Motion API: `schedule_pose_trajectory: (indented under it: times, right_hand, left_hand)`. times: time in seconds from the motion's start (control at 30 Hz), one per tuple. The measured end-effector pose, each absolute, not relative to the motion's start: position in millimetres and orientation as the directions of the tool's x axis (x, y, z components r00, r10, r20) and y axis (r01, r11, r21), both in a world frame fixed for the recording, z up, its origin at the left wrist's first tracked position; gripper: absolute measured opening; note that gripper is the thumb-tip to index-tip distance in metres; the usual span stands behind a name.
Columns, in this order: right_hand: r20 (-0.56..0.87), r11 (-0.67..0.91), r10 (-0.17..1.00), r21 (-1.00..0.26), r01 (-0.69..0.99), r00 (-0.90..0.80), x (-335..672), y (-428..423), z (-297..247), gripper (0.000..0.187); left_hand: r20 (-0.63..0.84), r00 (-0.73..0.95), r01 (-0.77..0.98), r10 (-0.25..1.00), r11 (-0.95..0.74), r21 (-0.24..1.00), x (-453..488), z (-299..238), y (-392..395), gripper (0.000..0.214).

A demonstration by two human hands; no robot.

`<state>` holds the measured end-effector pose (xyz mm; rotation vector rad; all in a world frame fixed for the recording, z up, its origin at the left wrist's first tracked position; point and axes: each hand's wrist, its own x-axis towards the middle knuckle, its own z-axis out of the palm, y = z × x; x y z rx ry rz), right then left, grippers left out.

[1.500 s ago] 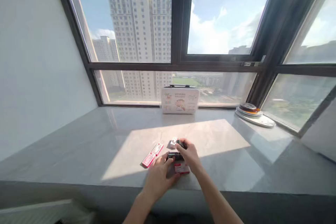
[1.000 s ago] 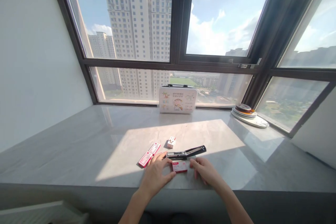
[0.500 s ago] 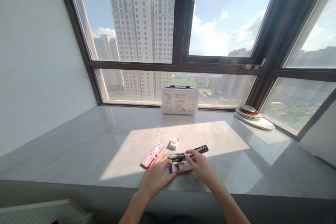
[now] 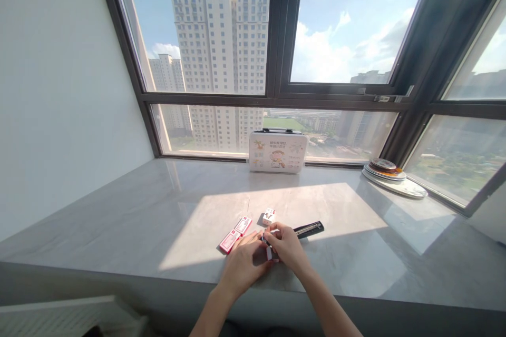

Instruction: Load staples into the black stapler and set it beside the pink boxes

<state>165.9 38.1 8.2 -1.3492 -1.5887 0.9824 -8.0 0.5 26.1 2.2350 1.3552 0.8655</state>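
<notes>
A black stapler (image 4: 309, 229) lies opened out on the sill, its metal channel showing at the right end. My two hands cover its left part. My left hand (image 4: 245, 259) curves around that left end, fingers on the stapler and thumb near a small red-and-white box (image 4: 269, 253). Over the same end, my right hand (image 4: 285, 245) has its fingertips pinched together; what sits between them is too small to make out. Two red-and-white staple boxes (image 4: 235, 235) lie end to end just left of my left hand. Behind the hands is a small white box (image 4: 269, 216) with a dark picture.
A white case (image 4: 278, 152) with cartoon prints stands against the window. Stacked round plates or lids (image 4: 391, 176) lie in the right corner. The pale marble sill (image 4: 190, 200) ends at a front edge close to my forearms.
My right hand has moved left along the stapler to its left end, next to my left hand, and now covers most of the small red-and-white box. The view has shifted slightly.
</notes>
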Motion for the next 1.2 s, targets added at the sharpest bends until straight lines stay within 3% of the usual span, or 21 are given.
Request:
schedule_pose_trajectory:
  times: [0.17,0.47,0.57,0.67,0.77,1.03,1.2]
  right_hand:
    - [0.171,0.237,0.969,-0.844,0.481,-0.178,177.5,27.9,27.6,0.021]
    - [0.099,0.33,0.925,-0.687,0.648,-0.366,199.1,7.1,35.3,0.005]
    - [0.107,0.304,0.943,-0.66,0.687,-0.315,212.5,2.2,30.2,0.01]
    - [0.105,0.197,0.98,-0.612,0.766,-0.168,235.5,-0.4,21.0,0.023]
    - [0.084,0.122,0.992,-0.573,0.81,-0.091,251.0,0.5,10.1,0.036]
    - [0.085,0.136,0.991,-0.64,0.756,-0.107,233.6,4.3,-5.3,0.039]
    - [-0.035,-0.015,0.999,-0.75,0.661,-0.017,275.1,2.5,-8.2,0.045]
  left_hand:
    - [0.282,0.335,0.667,0.899,-0.438,0.603,-11.6,19.4,2.1,0.027]
    - [0.291,0.331,0.652,0.898,-0.44,0.617,-14.8,8.4,3.6,0.03]
    - [0.332,0.319,0.63,0.888,-0.46,0.625,-16.6,11.5,-0.4,0.032]
    - [0.361,0.238,0.686,0.902,-0.419,0.595,-15.9,14.4,-4.1,0.017]
    - [0.326,0.173,0.774,0.929,-0.333,0.538,-8.3,15.0,-4.8,0.036]
    - [0.32,0.168,0.816,0.933,-0.313,0.486,20.9,13.9,-4.1,0.031]
    - [0.315,0.194,0.786,0.929,-0.339,0.517,21.8,16.4,-10.3,0.022]
